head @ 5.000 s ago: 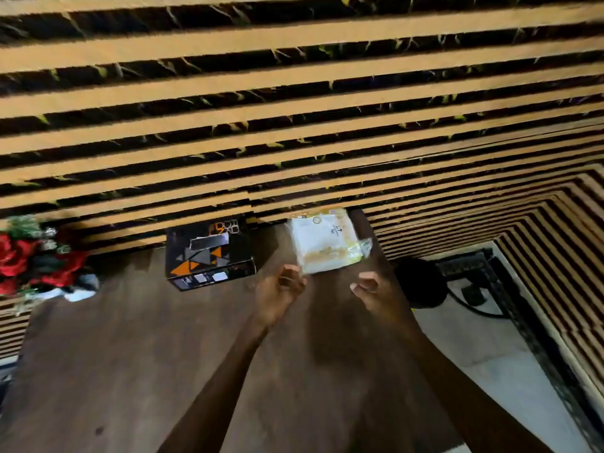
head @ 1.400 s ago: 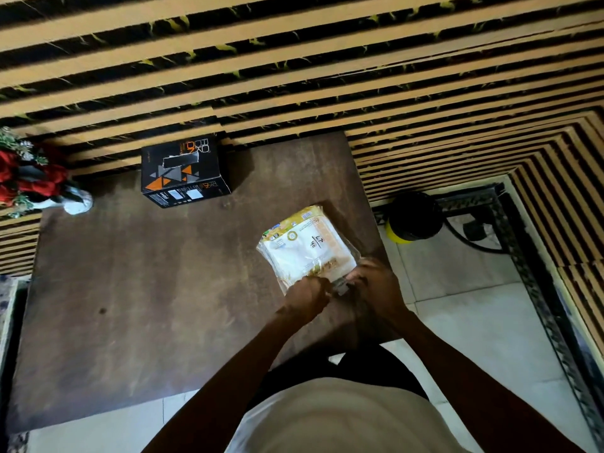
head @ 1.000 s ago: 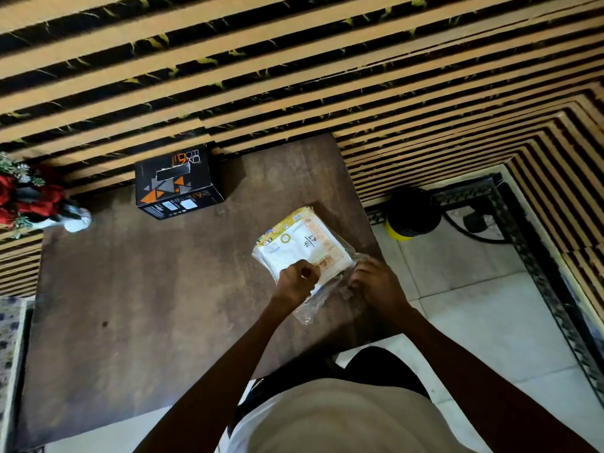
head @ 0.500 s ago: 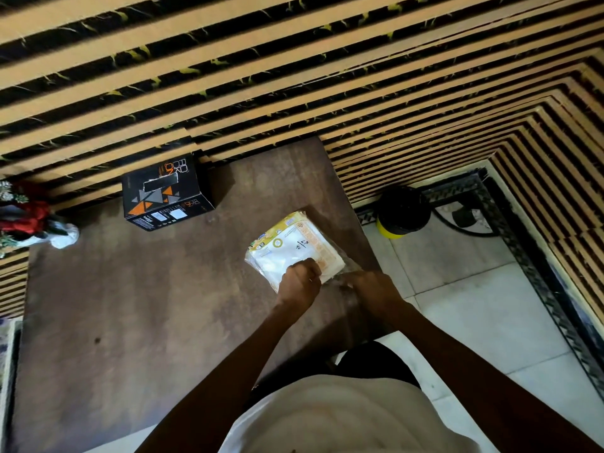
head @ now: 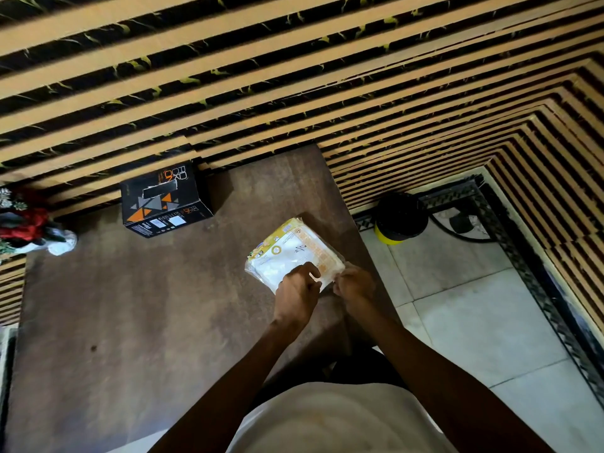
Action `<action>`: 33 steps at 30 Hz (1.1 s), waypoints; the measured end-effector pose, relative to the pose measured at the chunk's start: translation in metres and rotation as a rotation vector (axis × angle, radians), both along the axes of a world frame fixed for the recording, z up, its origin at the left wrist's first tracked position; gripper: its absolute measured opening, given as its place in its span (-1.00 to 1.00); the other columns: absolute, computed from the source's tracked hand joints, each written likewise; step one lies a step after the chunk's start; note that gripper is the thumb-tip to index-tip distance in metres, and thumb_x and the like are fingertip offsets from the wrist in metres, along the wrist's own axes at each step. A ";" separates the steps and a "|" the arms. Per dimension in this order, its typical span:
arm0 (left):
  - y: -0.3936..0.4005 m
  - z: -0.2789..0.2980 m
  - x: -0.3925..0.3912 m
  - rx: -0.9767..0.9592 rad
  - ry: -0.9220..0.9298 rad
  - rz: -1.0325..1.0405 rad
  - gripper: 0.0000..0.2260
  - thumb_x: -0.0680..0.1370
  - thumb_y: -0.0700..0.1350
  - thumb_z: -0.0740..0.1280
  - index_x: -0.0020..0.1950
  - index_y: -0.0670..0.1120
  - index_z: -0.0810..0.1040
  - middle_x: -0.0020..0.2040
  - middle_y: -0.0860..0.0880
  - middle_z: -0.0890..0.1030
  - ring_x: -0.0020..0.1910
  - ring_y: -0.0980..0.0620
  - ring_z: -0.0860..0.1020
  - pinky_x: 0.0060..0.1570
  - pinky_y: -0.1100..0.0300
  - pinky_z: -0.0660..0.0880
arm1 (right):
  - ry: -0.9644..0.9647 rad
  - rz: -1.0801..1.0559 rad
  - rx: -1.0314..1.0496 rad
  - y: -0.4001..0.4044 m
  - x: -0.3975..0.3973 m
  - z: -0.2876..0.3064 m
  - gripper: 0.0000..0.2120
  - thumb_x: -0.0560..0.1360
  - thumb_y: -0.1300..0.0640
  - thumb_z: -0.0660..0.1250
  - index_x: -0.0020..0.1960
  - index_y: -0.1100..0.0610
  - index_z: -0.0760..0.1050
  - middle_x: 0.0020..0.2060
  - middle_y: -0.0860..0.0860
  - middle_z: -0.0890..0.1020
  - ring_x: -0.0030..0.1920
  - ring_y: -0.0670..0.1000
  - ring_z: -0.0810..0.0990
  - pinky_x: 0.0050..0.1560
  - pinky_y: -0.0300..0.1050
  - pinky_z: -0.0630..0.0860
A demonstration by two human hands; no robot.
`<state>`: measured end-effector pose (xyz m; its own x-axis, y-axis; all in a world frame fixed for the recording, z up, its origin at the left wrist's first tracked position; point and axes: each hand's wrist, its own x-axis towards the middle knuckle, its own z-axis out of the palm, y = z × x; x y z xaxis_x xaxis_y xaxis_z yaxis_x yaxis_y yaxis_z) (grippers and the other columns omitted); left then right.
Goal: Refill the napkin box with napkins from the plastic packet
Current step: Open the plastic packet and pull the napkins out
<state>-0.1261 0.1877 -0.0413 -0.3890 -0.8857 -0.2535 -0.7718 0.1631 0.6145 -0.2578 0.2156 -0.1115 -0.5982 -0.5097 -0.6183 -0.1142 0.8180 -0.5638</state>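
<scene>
The plastic packet of white napkins (head: 287, 253), printed yellow and orange, lies near the right edge of the brown table (head: 130, 322). My left hand (head: 295, 291) grips the packet's near edge with the fingers curled on the plastic. My right hand (head: 354, 286) pinches the packet's near right corner. The black napkin box (head: 163, 199) with orange and grey triangles stands at the back of the table against the wall, well to the left of both hands. Its top slot looks dark.
A white vase with red flowers (head: 29, 230) stands at the table's far left. The striped slat wall (head: 294, 76) runs behind the table. On the tiled floor to the right sit a black and yellow round object (head: 398, 219) and a cable.
The packet was pulled from the table's back toward me. Over the last second both hands stayed on its near edge, with the left hand shifting slightly on the plastic.
</scene>
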 end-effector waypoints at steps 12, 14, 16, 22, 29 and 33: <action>0.000 0.008 0.001 0.065 0.140 0.055 -0.92 0.46 -0.18 0.40 -0.10 -0.03 0.55 -0.38 0.07 0.59 -0.38 0.15 0.55 -0.42 0.46 0.29 | -0.101 -0.299 -0.174 -0.018 0.014 0.010 -0.72 0.42 0.09 0.48 0.07 0.21 0.64 0.04 0.14 0.70 0.02 0.15 0.69 0.02 -0.03 0.63; 0.000 0.010 0.001 0.062 0.162 0.066 -0.91 0.47 -0.20 0.40 -0.09 -0.04 0.55 -0.38 0.09 0.57 -0.37 0.14 0.56 -0.41 0.46 0.32 | -0.107 -0.278 -0.246 -0.019 0.013 0.002 -0.77 0.43 0.13 0.47 0.01 0.24 0.66 0.01 0.17 0.71 0.02 0.20 0.69 0.03 0.08 0.64; 0.000 0.011 0.001 0.066 0.185 0.061 -0.90 0.48 -0.22 0.40 -0.06 -0.06 0.55 -0.37 0.09 0.55 -0.39 0.16 0.54 -0.42 0.46 0.37 | -0.080 -0.264 -0.243 -0.020 0.011 -0.010 -0.79 0.45 0.11 0.45 -0.01 0.23 0.66 0.01 0.16 0.71 0.01 0.18 0.69 0.03 0.10 0.64; -0.002 0.009 0.000 0.082 0.204 0.021 -0.87 0.48 -0.22 0.42 -0.02 -0.07 0.56 -0.34 0.09 0.56 -0.34 0.13 0.58 -0.32 0.29 0.52 | -0.069 -0.192 0.004 -0.032 -0.004 -0.075 -0.48 0.48 -0.28 0.22 0.14 0.14 0.57 0.03 0.12 0.68 -0.01 0.14 0.69 -0.01 0.01 0.66; -0.031 -0.016 0.017 0.038 0.094 0.109 -0.69 0.49 -0.19 0.40 0.22 -0.16 0.54 0.21 -0.16 0.56 0.18 -0.13 0.52 0.18 0.03 0.44 | -0.232 -0.258 -0.129 -0.022 0.011 -0.028 -0.40 0.31 -0.30 0.34 0.17 0.09 0.55 0.13 0.14 0.64 0.14 0.22 0.62 0.14 0.23 0.58; -0.052 -0.038 0.041 0.107 -0.113 -0.008 -0.46 0.49 -0.11 0.40 0.45 -0.16 0.36 0.42 -0.22 0.38 0.39 -0.21 0.36 0.36 -0.06 0.33 | -0.319 -0.263 -0.151 -0.024 0.011 -0.020 -0.53 0.32 -0.03 0.54 0.17 0.10 0.55 0.11 0.10 0.65 0.10 0.19 0.65 0.05 0.15 0.64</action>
